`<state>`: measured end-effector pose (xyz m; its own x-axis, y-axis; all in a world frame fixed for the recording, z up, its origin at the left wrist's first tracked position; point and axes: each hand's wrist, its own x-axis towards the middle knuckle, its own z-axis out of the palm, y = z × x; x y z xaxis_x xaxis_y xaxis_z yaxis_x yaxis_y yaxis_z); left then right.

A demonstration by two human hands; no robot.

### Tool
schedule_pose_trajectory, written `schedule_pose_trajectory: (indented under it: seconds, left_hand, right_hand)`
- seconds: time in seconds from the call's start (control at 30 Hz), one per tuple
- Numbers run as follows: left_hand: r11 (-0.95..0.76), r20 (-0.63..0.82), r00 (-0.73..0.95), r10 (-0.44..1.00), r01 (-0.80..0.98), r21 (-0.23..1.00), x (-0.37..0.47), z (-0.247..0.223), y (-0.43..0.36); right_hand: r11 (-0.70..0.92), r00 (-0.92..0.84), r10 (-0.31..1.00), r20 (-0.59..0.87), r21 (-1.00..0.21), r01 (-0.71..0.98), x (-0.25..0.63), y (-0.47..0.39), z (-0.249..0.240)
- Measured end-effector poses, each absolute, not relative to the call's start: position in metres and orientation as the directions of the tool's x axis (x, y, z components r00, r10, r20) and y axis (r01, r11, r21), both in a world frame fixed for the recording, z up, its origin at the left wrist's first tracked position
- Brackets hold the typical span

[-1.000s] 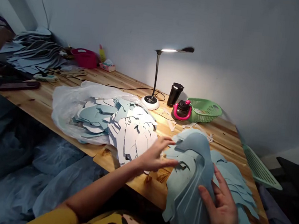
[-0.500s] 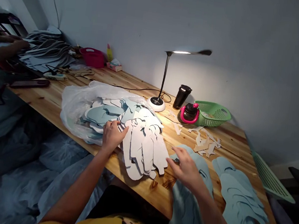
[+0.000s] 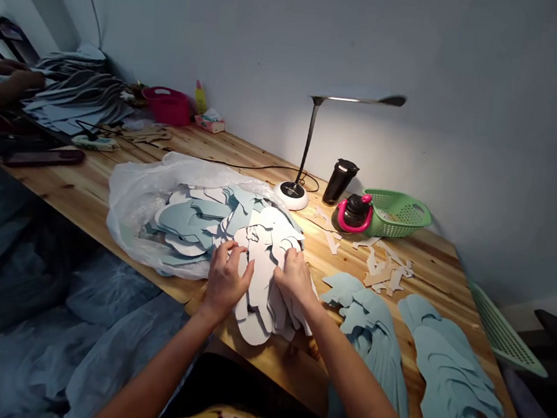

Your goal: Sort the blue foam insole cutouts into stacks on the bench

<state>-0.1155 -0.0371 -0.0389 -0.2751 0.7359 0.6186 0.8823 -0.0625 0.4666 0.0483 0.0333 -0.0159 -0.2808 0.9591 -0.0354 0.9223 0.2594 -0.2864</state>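
Note:
A loose heap of flat white cut-out pieces [image 3: 259,277] lies in front of me, spilling from a clear plastic bag [image 3: 132,196]. Pale blue pieces [image 3: 181,218] lie deeper in the bag. At the heap's left edge is my left hand [image 3: 227,280], its curved fingers apart from the thumb. My right hand [image 3: 295,278] rests on the right side of the white pieces, fingers and thumb closed on the edge of one. Two fanned stacks of blue pieces, a nearer stack [image 3: 375,327] and a farther right stack [image 3: 452,363], lie to the right.
A lit desk lamp [image 3: 291,194] stands behind the heap. Beside it are a black tumbler [image 3: 340,182], a pink-handled bottle [image 3: 355,211] and a green basket [image 3: 403,216]. Paper scraps [image 3: 386,272] lie before them. At far left, another person's hands [image 3: 18,82] touch stacked sheets [image 3: 80,96].
My right hand has moved left from beside the blue stack onto the white pieces. My left hand has shifted right and slightly down along the heap.

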Motion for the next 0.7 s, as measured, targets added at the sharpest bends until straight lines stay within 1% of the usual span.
schedule_pose_trajectory:
  seconds: [0.13, 0.23, 0.3, 0.37, 0.4, 0.47, 0.5, 0.57, 0.63, 0.7]
  left_hand:
    - [0.044, 0.506, -0.296, 0.81, 0.891, 0.452, -0.106, -0.043, -0.024]
    - [0.037, 0.466, -0.267, 0.843, 0.895, 0.445, -0.103, -0.045, -0.021]
    - [0.01, 0.46, -0.249, 0.852, 0.887, 0.461, -0.103, -0.046, -0.023]
    - [-0.029, 0.457, -0.239, 0.857, 0.862, 0.506, -0.107, -0.046, -0.028]
    - [-0.05, 0.452, -0.247, 0.857, 0.834, 0.55, -0.11, -0.047, -0.03]
    - [-0.063, 0.419, -0.323, 0.849, 0.724, 0.687, -0.117, -0.048, -0.032]
    - [-0.052, 0.377, -0.385, 0.842, 0.638, 0.768, -0.121, -0.049, -0.031]
    - [-0.023, 0.241, -0.487, 0.839, 0.411, 0.911, -0.131, -0.049, -0.027]
    - [-0.031, 0.117, -0.512, 0.851, 0.174, 0.984, -0.143, -0.047, -0.017]
    - [-0.09, 0.085, -0.555, 0.828, 0.018, 0.996, -0.159, -0.04, -0.002]
  right_hand:
    - [0.264, -0.285, 0.958, -0.037, -0.285, 0.922, 0.045, 0.028, -0.017]
    - [0.207, -0.233, 0.971, -0.047, -0.317, 0.925, 0.045, 0.034, -0.017]
    - [0.133, -0.167, 0.985, -0.054, -0.391, 0.911, 0.047, 0.042, -0.018]
    - [0.042, -0.088, 0.994, -0.059, -0.543, 0.839, 0.048, 0.051, -0.019]
    - [0.008, -0.062, 0.996, -0.065, -0.621, 0.784, 0.048, 0.054, -0.02]
    - [-0.02, -0.055, 0.995, -0.079, -0.731, 0.682, 0.045, 0.059, -0.02]
    - [-0.014, -0.073, 0.994, -0.082, -0.756, 0.655, 0.041, 0.06, -0.02]
    - [0.02, -0.124, 0.989, -0.077, -0.767, 0.642, 0.032, 0.058, -0.018]
    - [0.055, -0.16, 0.985, -0.067, -0.753, 0.656, 0.021, 0.054, -0.016]
    - [0.078, -0.181, 0.981, -0.07, -0.712, 0.698, 0.011, 0.051, -0.013]
